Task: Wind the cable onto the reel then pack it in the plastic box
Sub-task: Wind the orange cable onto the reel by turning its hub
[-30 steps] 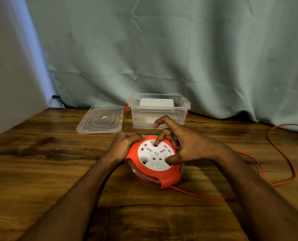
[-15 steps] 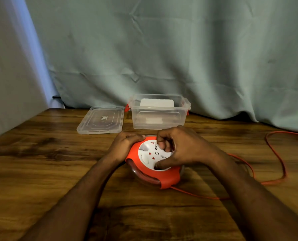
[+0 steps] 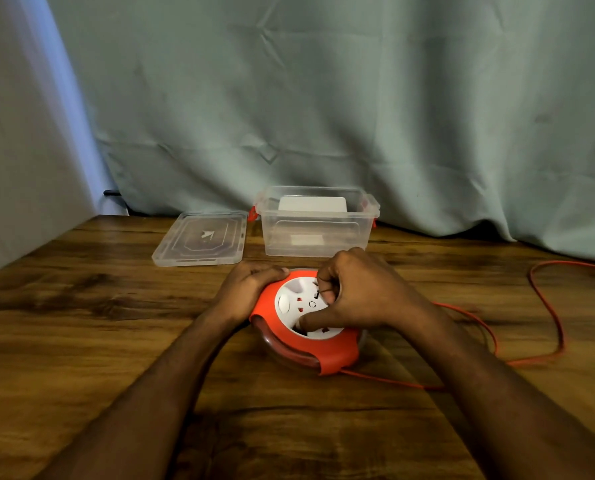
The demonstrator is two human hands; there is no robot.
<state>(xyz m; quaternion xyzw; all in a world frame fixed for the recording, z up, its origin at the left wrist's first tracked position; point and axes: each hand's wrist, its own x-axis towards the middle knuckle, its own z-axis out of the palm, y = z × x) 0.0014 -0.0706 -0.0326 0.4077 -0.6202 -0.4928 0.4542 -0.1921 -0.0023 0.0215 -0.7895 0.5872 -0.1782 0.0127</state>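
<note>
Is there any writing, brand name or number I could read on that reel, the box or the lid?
None can be read.
plastic box: two pale labels, their print too blurred.
lid: a small white mark, no letters legible.
reel: a small ring symbol on its white face, no words.

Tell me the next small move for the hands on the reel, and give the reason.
Probably turn the white hub again with the right hand while the left hand steadies the reel. Much orange cable lies loose on the table, so the plastic box can wait.
</note>
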